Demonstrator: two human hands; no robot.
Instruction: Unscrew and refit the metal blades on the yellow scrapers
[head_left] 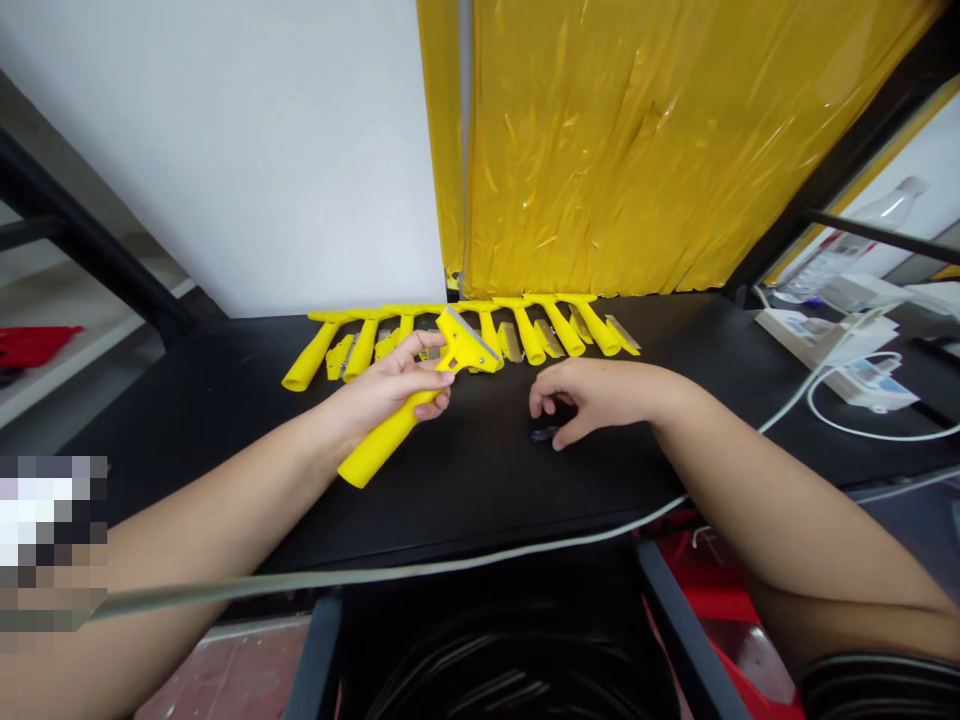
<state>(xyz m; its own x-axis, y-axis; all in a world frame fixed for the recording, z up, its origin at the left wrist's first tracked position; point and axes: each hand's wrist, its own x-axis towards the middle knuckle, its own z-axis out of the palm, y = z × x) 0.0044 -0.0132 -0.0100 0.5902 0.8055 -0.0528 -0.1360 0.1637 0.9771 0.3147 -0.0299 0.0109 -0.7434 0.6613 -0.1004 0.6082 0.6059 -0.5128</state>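
The rear is bounded by a white panel [300, 150] and a yellow-covered panel [615, 150]. A black table [480, 480] is set before them. Below its right side, a red bin [701, 595] is partly seen; its contents cannot be made out. A clear bottle [847, 245] is located behind a white power strip [832, 355]. Along the table's rear, a row of scrapers [304, 365] is laid. One yellow scraper [386, 435] is gripped above the table by the left hand [390, 385]. The right hand's [600, 390] fingers are curled beside a small dark piece [541, 434]; whether it is gripped cannot be told.
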